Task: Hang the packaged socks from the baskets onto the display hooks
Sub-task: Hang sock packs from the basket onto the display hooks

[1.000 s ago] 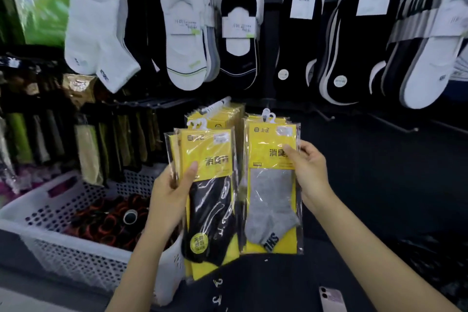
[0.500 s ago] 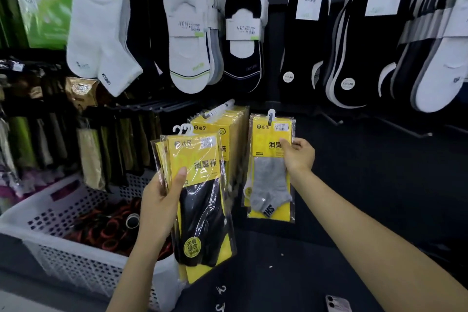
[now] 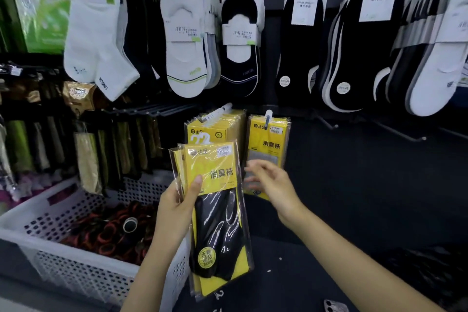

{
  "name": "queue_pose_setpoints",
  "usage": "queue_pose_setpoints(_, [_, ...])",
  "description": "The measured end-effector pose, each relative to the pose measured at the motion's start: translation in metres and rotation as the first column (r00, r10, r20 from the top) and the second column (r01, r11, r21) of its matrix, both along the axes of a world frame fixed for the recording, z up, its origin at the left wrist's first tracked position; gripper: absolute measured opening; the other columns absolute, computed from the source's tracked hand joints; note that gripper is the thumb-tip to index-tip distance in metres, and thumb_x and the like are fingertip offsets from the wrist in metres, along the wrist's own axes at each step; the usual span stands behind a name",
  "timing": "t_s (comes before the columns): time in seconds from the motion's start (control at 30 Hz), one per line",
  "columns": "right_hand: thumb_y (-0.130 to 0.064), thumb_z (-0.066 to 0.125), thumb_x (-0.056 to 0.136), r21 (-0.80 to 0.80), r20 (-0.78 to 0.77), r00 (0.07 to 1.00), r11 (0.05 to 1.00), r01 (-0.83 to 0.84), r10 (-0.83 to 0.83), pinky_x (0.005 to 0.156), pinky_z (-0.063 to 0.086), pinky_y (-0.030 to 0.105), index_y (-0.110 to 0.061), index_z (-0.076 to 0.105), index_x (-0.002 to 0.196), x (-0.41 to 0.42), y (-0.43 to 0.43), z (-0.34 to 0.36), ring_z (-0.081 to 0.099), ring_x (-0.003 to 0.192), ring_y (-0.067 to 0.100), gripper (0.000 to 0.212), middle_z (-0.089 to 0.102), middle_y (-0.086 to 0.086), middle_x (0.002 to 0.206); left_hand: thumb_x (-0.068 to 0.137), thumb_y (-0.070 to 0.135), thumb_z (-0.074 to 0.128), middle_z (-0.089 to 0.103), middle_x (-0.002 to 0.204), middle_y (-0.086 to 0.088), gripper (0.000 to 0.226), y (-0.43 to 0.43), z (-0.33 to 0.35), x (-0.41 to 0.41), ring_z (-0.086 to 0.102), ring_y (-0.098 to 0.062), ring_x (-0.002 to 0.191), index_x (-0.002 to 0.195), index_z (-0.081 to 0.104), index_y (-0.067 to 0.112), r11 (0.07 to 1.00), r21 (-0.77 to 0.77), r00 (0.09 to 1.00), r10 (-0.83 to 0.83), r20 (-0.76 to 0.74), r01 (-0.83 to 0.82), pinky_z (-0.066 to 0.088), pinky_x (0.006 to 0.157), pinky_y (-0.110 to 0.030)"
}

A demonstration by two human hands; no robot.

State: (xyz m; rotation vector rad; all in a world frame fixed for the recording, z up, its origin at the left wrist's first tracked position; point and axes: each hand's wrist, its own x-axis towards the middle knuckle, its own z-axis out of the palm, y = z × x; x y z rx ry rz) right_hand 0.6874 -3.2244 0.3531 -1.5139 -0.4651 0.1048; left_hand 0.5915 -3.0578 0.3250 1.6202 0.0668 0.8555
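My left hand (image 3: 178, 206) grips a small stack of yellow sock packs (image 3: 215, 213) with black socks, thumb across the front. A yellow pack with grey socks (image 3: 268, 139) hangs on a display hook (image 3: 268, 117) just right of a full row of yellow packs (image 3: 215, 126) on another hook. My right hand (image 3: 272, 182) is blurred, fingers loosely spread, holding nothing, in front of the lower part of the hung grey pack.
A white perforated basket (image 3: 63, 263) with red and black items stands at lower left. Rows of white and black socks hang above. Bare hooks (image 3: 402, 132) stick out at right. A phone (image 3: 335, 306) lies at the bottom edge.
My right hand let go of the grey sock pack, which now hangs on the hook, and drew back toward me. My left hand kept its stack and shifted slightly right.
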Motion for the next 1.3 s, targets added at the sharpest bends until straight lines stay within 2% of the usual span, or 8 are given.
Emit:
queue_pose_setpoints(0.27, [-0.021, 0.064, 0.088, 0.088, 0.023, 0.993, 0.989, -0.122, 0.12, 0.085, 0.055, 0.023, -0.018, 0.067, 0.11, -0.041, -0.001, 0.005, 0.069, 0.099, 0.01, 0.022, 0.074, -0.003, 0.105, 0.068, 0.05, 0.067, 0.074, 0.096, 0.01, 0.04, -0.02, -0.005, 0.002, 0.071, -0.008, 0.088, 0.1, 0.067, 0.027, 0.991, -0.107, 0.997, -0.08, 0.014, 0.081, 0.055, 0.068, -0.016])
queue_pose_setpoints(0.4, [-0.019, 0.056, 0.094, 0.132, -0.027, 0.996, 0.988, -0.081, 0.085, 0.085, 0.054, 0.019, -0.022, 0.062, 0.112, -0.037, -0.007, 0.003, 0.067, 0.103, 0.01, 0.019, 0.072, -0.002, 0.11, 0.085, 0.052, 0.049, 0.074, 0.088, 0.013, 0.034, -0.02, -0.007, 0.004, 0.068, 0.0, 0.08, 0.101, 0.068, 0.029, 0.998, -0.004, 0.997, -0.07, 0.012, 0.071, 0.047, 0.066, -0.005])
queue_pose_setpoints(0.47, [-0.017, 0.054, 0.096, 0.148, -0.029, 0.999, 0.988, -0.034, 0.039, 0.091, 0.052, 0.025, -0.021, 0.061, 0.115, -0.033, -0.012, 0.003, 0.067, 0.105, 0.012, 0.021, 0.071, -0.001, 0.112, 0.087, 0.055, 0.044, 0.061, 0.067, 0.005, 0.048, -0.017, -0.011, 0.004, 0.055, -0.007, 0.058, 0.099, 0.068, 0.015, 0.999, 0.027, 1.0, -0.026, 0.007, 0.026, 0.041, 0.055, -0.01])
queue_pose_setpoints(0.57, [-0.017, 0.054, 0.096, 0.197, -0.011, 0.996, 0.977, 0.085, -0.084, 0.091, 0.053, 0.028, -0.02, 0.063, 0.113, -0.022, -0.023, 0.009, 0.069, 0.099, 0.012, 0.02, 0.073, -0.002, 0.107, 0.088, 0.057, 0.043, 0.038, 0.063, -0.004, 0.061, -0.006, -0.013, 0.002, 0.035, -0.014, 0.056, 0.087, 0.054, -0.004, 0.999, 0.025, 0.999, 0.041, 0.014, -0.041, 0.03, 0.052, -0.019])
queue_pose_setpoints(0.73, [-0.016, 0.054, 0.096, 0.178, 0.048, 0.98, 0.968, 0.18, -0.191, 0.08, 0.053, 0.021, -0.027, 0.064, 0.101, -0.001, -0.035, 0.02, 0.069, 0.094, 0.008, 0.015, 0.073, -0.004, 0.103, 0.092, 0.048, 0.043, 0.032, 0.045, 0.013, 0.041, 0.002, -0.007, -0.004, 0.031, -0.001, 0.043, 0.052, 0.046, 0.039, 0.99, 0.031, 0.99, 0.136, 0.024, -0.137, 0.029, 0.046, -0.009])
queue_pose_setpoints(0.97, [-0.017, 0.055, 0.096, 0.114, 0.111, 0.971, 0.973, 0.198, -0.211, 0.069, 0.052, 0.011, -0.026, 0.062, 0.104, 0.011, -0.03, 0.017, 0.068, 0.09, 0.0, 0.014, 0.071, -0.009, 0.1, 0.095, 0.042, 0.043, 0.042, 0.047, 0.014, 0.039, 0.009, -0.006, -0.006, 0.041, 0.005, 0.045, 0.058, 0.055, 0.041, 0.987, 0.02, 0.986, 0.161, 0.045, -0.162, 0.034, 0.049, -0.009])
queue_pose_setpoints(1.13, [-0.019, 0.056, 0.095, 0.056, 0.041, 0.976, 0.975, 0.213, -0.216, 0.068, 0.051, 0.013, -0.023, 0.065, 0.102, 0.027, -0.028, 0.015, 0.069, 0.089, 0.004, 0.012, 0.072, -0.006, 0.1, 0.095, 0.043, 0.043, 0.045, 0.084, 0.001, 0.041, 0.009, -0.008, -0.005, 0.045, -0.017, 0.074, 0.086, 0.046, 0.003, 0.988, 0.011, 0.987, 0.154, 0.044, -0.155, 0.038, 0.056, -0.007])
queue_pose_setpoints(1.3, [-0.031, 0.067, 0.087, 0.015, -0.162, 0.936, 0.948, 0.319, -0.313, 0.082, 0.053, 0.031, -0.015, 0.065, 0.092, 0.057, -0.025, 0.011, 0.065, 0.092, 0.017, 0.017, 0.07, 0.003, 0.097, 0.096, 0.043, 0.042, 0.066, 0.083, 0.014, 0.031, 0.008, -0.008, -0.006, 0.059, 0.005, 0.077, 0.102, 0.064, 0.022, 0.993, -0.009, 0.993, 0.114, 0.008, -0.114, 0.041, 0.07, -0.007])
